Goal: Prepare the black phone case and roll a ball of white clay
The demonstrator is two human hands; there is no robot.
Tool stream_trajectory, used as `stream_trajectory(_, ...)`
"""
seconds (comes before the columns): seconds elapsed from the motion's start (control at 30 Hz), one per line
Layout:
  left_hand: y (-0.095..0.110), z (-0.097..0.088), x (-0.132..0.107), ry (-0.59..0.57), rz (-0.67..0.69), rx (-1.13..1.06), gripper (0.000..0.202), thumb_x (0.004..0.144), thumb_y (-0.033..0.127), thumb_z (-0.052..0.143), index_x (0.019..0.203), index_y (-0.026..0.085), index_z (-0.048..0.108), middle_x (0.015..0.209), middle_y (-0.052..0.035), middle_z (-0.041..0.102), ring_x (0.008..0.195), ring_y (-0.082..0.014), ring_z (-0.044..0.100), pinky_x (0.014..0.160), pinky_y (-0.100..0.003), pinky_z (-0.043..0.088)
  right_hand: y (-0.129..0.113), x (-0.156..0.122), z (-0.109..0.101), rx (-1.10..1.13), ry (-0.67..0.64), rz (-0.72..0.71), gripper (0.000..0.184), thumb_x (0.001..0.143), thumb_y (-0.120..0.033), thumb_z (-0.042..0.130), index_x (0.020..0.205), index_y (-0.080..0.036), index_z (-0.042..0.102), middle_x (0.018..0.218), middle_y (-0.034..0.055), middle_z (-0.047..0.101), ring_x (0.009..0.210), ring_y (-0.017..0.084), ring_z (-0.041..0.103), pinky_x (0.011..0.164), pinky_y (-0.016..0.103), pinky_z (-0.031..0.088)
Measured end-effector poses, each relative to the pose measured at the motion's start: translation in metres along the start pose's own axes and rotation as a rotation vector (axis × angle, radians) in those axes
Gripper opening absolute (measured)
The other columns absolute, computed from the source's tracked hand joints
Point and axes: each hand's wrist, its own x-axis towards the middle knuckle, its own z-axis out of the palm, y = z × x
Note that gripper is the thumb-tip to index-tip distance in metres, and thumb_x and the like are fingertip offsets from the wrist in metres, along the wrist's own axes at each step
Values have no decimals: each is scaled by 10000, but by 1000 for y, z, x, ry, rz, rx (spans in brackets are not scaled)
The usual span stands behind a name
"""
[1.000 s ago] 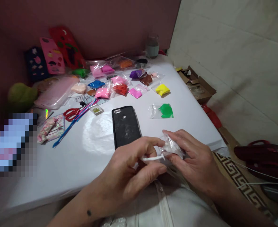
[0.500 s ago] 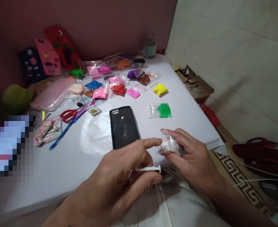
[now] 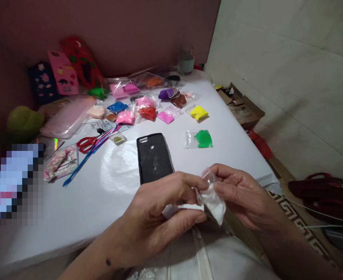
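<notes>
My left hand (image 3: 154, 206) is closed, with a thin white strip (image 3: 190, 207) between its thumb and curled fingers; what the strip is made of I cannot make out. Its index finger reaches the edge of a small clear plastic bag (image 3: 216, 204) holding soft white clay. My right hand (image 3: 244, 194) pinches that bag near its top, thumb in front, and the bag tilts downward over my lap. Behind my left hand lies a black phone case (image 3: 154, 157), its lower end covered by the hand. A packet of green clay (image 3: 203, 139) rests farther right.
Several bags of coloured clay, one yellow (image 3: 199, 112), spread across the white table (image 3: 235, 155). Red-handled scissors (image 3: 86, 144) and blue sticks (image 3: 82, 167) lie left. Decorated cases (image 3: 63, 72) lean at the back beside a glass jar (image 3: 186, 61). A cardboard box (image 3: 244, 109) stands beyond the right edge.
Both hands have come together. The bag has turned downward, and my left index finger now meets its edge. My right hand has shifted its grip to a pinch near the bag's top.
</notes>
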Motion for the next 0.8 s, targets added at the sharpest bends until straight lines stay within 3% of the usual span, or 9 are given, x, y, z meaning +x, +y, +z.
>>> stream_trajectory(0.07,0,1,-1,20,20,9,78,879,97,655,866,170,631,995,-49,722,899,-121,687,769,-206,537,0,3,2,5,73,26,290,786,-403,756,871,-163,618,773,31,621,619,114,563,567,225,462)
stream_trajectory(0.2,-3,2,-2,-72,62,59,50,894,123,644,904,158,610,997,-76,701,892,-127,677,779,-210,542,0,6,6,-37,179,33,302,743,-396,781,784,-174,580,747,26,639,616,123,576,570,238,478)
stream_trajectory(0.4,-7,3,-2,-95,109,204,53,911,87,596,901,138,587,900,-58,658,853,-112,641,722,-188,504,-3,4,7,-22,175,-16,224,789,-326,760,736,-175,603,778,40,708,666,133,636,622,240,513)
stream_trajectory(0.5,-5,1,-2,-88,92,198,58,908,95,607,943,141,608,979,-68,661,904,-108,642,760,-178,514,-11,6,3,-65,203,-71,226,797,-316,762,702,-170,618,828,65,726,705,147,650,648,258,523)
stream_trajectory(0.6,-2,-5,-5,22,9,157,26,897,149,648,899,163,627,959,-49,671,872,-108,646,740,-184,517,-24,20,-9,-144,393,-179,191,781,-308,776,734,-167,656,742,32,667,647,115,585,579,217,472)
stream_trajectory(0.67,-1,-13,-8,109,-113,108,85,893,206,669,827,176,624,858,-24,675,744,-102,631,639,-187,503,-36,37,-21,-138,510,-261,171,723,-225,795,733,-175,632,713,-4,608,623,99,542,566,211,448)
stream_trajectory(0.8,2,-34,-12,158,-288,-57,199,945,343,597,845,183,660,714,-22,678,599,-116,610,537,-210,518,-61,76,-44,-194,593,-293,151,678,-62,691,669,-174,590,711,-6,545,606,92,500,561,231,434)
